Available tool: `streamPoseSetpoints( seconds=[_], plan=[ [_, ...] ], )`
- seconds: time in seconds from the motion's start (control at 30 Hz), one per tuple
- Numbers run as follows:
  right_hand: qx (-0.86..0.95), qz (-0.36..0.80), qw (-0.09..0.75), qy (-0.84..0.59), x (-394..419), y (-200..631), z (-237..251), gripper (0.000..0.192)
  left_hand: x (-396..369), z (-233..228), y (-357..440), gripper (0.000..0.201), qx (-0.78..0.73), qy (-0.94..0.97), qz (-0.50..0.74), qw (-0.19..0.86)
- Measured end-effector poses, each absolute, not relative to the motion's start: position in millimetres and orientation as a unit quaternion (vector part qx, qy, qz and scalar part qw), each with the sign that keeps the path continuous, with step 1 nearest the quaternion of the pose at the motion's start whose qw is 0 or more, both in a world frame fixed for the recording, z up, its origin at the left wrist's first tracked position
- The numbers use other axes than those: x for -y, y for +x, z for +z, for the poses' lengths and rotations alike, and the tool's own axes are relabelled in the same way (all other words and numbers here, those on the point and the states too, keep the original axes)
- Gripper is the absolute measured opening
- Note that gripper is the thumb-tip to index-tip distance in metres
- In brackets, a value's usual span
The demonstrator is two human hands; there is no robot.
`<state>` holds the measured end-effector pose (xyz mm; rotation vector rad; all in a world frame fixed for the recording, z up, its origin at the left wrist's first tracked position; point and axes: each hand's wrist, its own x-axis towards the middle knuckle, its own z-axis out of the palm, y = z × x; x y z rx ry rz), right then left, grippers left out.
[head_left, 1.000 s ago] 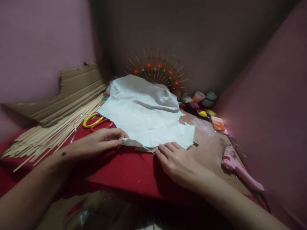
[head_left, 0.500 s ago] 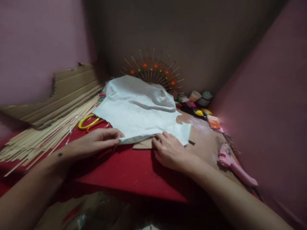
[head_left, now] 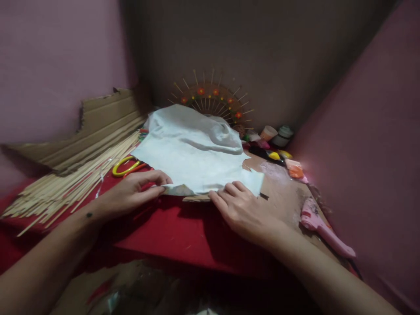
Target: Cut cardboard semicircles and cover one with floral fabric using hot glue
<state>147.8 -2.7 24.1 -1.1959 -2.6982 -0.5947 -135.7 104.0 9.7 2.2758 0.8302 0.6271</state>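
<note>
the left hand (head_left: 142,186) holds the near left corner of a white cloth (head_left: 193,164) pinched between thumb and fingers, and a narrow strip of the cloth's near edge is turned up just beside those fingertips. the right hand (head_left: 238,208) lies palm down with its fingers bent over the same near edge; whether its thumb grips from beneath cannot be told. the cloth spreads between the two hands and away beyond them, flat close to the fingers and heaped in soft folds farther off. between the hands, a thin strip of cardboard (head_left: 197,198) shows from under the cloth's edge, touching or nearly touching the right fingertips.

the hands work over a counter covered in red (head_left: 170,236), which shows bare on the near side of them. just beyond the left hand is a yellow loop handle (head_left: 114,169), with an orange-red one partly hidden next to it. a spread of pale sticks (head_left: 75,188) lies to the left of that hand, and a torn corrugated sheet (head_left: 108,116) leans behind the sticks. to the right of the right hand are a brown board (head_left: 282,192) and a pink glue gun (head_left: 323,229). farther beyond the hands stand a flowered half-round ornament (head_left: 225,94), a small cup (head_left: 269,132) and a lidded jar (head_left: 282,136).
</note>
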Motion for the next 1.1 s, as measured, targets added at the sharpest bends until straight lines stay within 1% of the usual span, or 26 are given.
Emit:
streamPoseSetpoints(
  seconds=[0.07, 0.13, 0.17, 0.27, 0.33, 0.4, 0.5, 0.57, 0.67, 0.73, 0.9, 1.0, 1.1],
  plan=[
    [0.897, -0.167, 0.120, -0.392, 18, 153, 27, 0.021, -99, 12, -138, 0.014, -0.297, 0.880, 0.244, 0.278],
    [0.901, -0.112, 0.158, -0.388, 33, 159, 30, 0.021, -93, 12, -140, 0.011, -0.266, 0.902, 0.236, 0.247],
    [0.896, -0.092, 0.190, -0.390, 40, 163, 31, 0.022, -89, 12, -140, 0.012, -0.245, 0.914, 0.222, 0.234],
    [0.878, -0.040, 0.248, -0.407, 50, 173, 36, 0.024, -78, 7, -137, 0.017, -0.187, 0.947, 0.174, 0.196],
    [0.864, -0.056, 0.290, -0.407, 48, 176, 40, 0.025, -72, 3, -135, 0.019, -0.173, 0.956, 0.161, 0.174],
    [0.856, -0.112, 0.318, -0.391, 37, 172, 43, 0.026, -68, 0, -134, 0.019, -0.176, 0.958, 0.162, 0.157],
    [0.864, -0.178, 0.315, -0.349, 9, 156, 41, 0.022, -64, -1, -138, 0.019, -0.186, 0.959, 0.164, 0.139],
    [0.866, -0.197, 0.313, -0.336, -13, 143, 34, 0.019, -63, -2, -143, 0.021, -0.193, 0.959, 0.169, 0.120],
    [0.858, -0.237, 0.312, -0.332, -38, 127, 16, 0.021, -60, -5, -151, 0.022, -0.206, 0.958, 0.177, 0.091],
    [0.866, -0.237, 0.294, -0.326, -46, 120, 2, 0.022, -58, -7, -155, 0.023, -0.215, 0.957, 0.175, 0.084],
    [0.897, -0.180, 0.250, -0.318, -43, 117, -19, 0.020, -51, -7, -163, 0.019, -0.238, 0.949, 0.165, 0.125],
    [0.896, -0.103, 0.275, -0.333, -44, 121, -23, 0.023, -49, -9, -164, 0.019, -0.248, 0.942, 0.173, 0.144],
    [0.882, -0.003, 0.298, -0.367, -50, 127, -23, 0.029, -50, -13, -163, 0.020, -0.250, 0.943, 0.179, 0.129]
  ],
)
